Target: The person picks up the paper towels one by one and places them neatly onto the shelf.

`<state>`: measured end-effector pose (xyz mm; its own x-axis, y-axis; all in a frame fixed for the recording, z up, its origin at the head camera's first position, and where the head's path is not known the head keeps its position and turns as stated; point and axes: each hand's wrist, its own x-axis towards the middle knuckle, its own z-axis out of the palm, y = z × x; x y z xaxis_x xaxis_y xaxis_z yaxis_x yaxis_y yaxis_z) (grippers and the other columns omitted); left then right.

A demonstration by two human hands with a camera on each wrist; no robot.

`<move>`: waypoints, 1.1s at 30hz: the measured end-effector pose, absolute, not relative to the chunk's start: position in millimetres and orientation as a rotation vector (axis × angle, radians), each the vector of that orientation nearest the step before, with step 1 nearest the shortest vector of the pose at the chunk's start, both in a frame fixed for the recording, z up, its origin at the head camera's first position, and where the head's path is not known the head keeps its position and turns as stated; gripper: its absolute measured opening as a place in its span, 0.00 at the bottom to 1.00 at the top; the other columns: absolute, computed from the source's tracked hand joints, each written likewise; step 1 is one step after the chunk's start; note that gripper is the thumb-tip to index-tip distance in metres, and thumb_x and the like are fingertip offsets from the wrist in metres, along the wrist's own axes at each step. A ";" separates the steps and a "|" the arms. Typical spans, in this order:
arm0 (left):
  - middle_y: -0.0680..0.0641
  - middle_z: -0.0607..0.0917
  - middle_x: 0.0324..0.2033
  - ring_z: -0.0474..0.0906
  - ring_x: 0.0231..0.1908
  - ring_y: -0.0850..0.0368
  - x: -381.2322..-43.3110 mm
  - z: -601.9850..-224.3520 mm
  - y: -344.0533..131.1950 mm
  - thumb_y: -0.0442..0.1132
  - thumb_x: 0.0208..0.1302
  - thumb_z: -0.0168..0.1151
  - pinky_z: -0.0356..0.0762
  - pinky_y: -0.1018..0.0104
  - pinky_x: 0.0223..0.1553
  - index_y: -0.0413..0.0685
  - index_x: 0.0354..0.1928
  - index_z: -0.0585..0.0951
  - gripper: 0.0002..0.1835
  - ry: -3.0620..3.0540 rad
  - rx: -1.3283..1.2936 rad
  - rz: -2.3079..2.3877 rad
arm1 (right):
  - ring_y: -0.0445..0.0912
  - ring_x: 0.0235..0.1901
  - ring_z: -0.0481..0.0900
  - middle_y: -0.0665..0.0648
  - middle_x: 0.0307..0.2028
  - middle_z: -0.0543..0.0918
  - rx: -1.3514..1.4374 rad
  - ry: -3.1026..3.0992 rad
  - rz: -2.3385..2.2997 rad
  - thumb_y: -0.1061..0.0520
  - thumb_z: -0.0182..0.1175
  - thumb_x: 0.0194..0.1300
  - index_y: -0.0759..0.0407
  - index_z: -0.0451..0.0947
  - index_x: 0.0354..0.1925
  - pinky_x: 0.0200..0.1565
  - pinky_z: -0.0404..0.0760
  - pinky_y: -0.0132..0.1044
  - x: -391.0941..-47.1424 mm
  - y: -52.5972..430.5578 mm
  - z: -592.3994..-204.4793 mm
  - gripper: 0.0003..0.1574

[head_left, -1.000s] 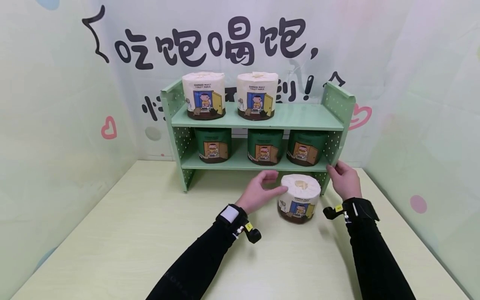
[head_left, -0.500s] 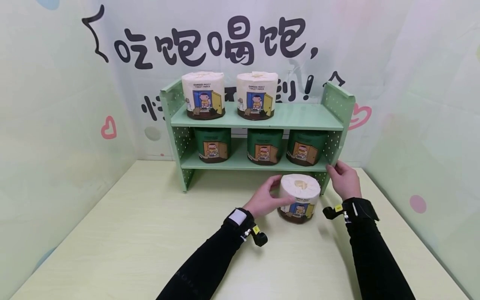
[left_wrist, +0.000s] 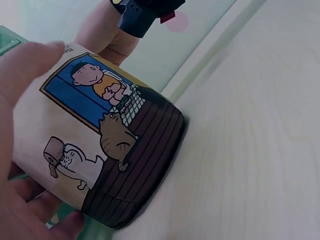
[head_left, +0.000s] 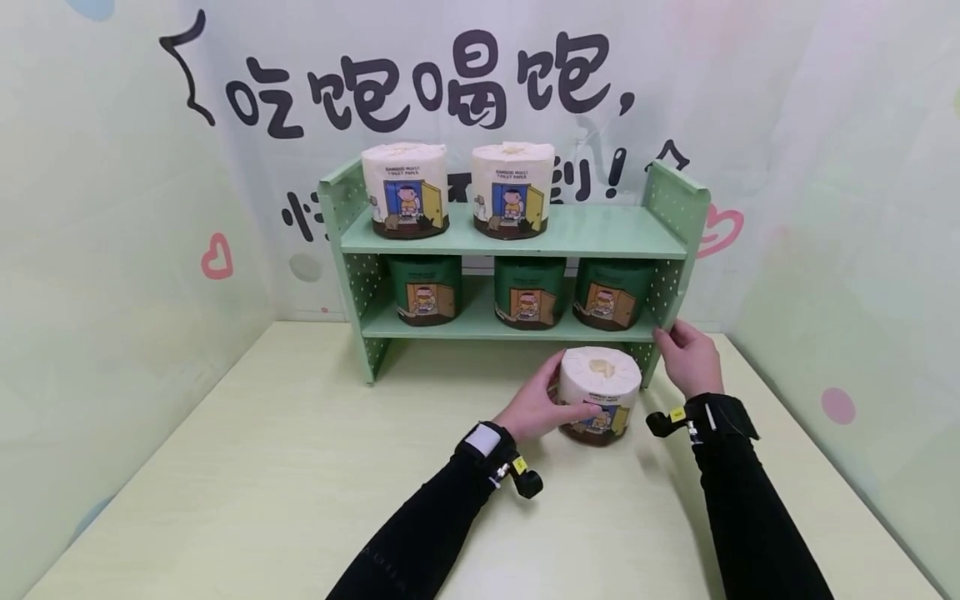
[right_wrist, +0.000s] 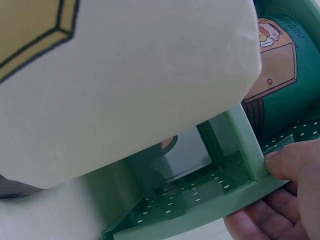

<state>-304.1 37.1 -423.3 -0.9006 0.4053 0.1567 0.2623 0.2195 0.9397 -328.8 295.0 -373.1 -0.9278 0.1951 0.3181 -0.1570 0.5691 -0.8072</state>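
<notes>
A white toilet paper roll (head_left: 609, 381) with a brown base and a cartoon print stands on the table in front of the shelf's right end. My left hand (head_left: 531, 408) grips it from the left, thumb across the printed front and fingers round the back, as the left wrist view shows. With my right hand (head_left: 693, 363) I hold the lower right side panel of the green shelf (head_left: 615, 235); the thumb lies on its front edge and the fingers (right_wrist: 267, 216) curl round the outside. Two more white rolls (head_left: 405, 187) stand on the top level.
Three green-wrapped rolls (head_left: 529, 292) stand on the shelf's lower level, two of them toward its right end. The pale table (head_left: 225, 467) runs back to a printed wall (head_left: 420, 42), with further walls at left and right.
My left hand has moved right from beside the white toilet paper roll and taken hold of it, thumb sliding across its front. My right hand stays on the shelf's side.
</notes>
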 end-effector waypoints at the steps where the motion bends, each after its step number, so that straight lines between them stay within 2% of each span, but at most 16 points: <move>1: 0.53 0.65 0.68 0.61 0.63 0.62 -304.7 -424.2 37.3 0.53 0.51 0.79 0.64 0.53 0.62 0.59 0.77 0.51 0.58 2.355 0.656 1.779 | 0.56 0.56 0.73 0.65 0.57 0.77 -0.028 -2.430 1.307 0.48 0.51 0.78 0.61 0.69 0.68 0.57 0.71 0.58 -329.3 295.2 -373.4 0.28; 11: 0.53 0.68 0.65 0.65 0.59 0.61 -303.9 -428.3 35.6 0.55 0.49 0.79 0.70 0.55 0.58 0.55 0.76 0.54 0.57 2.429 0.606 1.757 | 0.57 0.57 0.72 0.65 0.56 0.77 -0.009 -2.424 1.287 0.48 0.51 0.77 0.62 0.70 0.67 0.57 0.71 0.59 -331.0 297.1 -372.7 0.28; 22: 0.53 0.65 0.61 0.65 0.56 0.61 -301.2 -428.5 29.2 0.59 0.42 0.81 0.69 0.53 0.56 0.59 0.76 0.55 0.61 2.504 0.639 1.638 | 0.57 0.55 0.73 0.66 0.55 0.78 -0.006 -2.436 1.268 0.49 0.51 0.77 0.64 0.70 0.66 0.56 0.72 0.59 -329.4 295.9 -373.6 0.28; 29: 0.55 0.65 0.55 0.66 0.53 0.61 -301.3 -429.8 28.2 0.57 0.43 0.81 0.68 0.56 0.55 0.66 0.68 0.68 0.47 2.477 0.664 1.629 | 0.58 0.56 0.73 0.67 0.56 0.77 0.007 -2.438 1.276 0.49 0.51 0.78 0.64 0.69 0.67 0.56 0.71 0.59 -327.3 295.4 -372.0 0.28; 33: 0.57 0.65 0.56 0.66 0.54 0.61 -300.6 -430.0 28.1 0.58 0.44 0.81 0.68 0.55 0.56 0.66 0.68 0.67 0.48 2.463 0.652 1.632 | 0.57 0.56 0.73 0.67 0.55 0.78 0.002 -2.437 1.285 0.49 0.51 0.78 0.64 0.69 0.67 0.56 0.71 0.59 -327.3 295.6 -372.0 0.28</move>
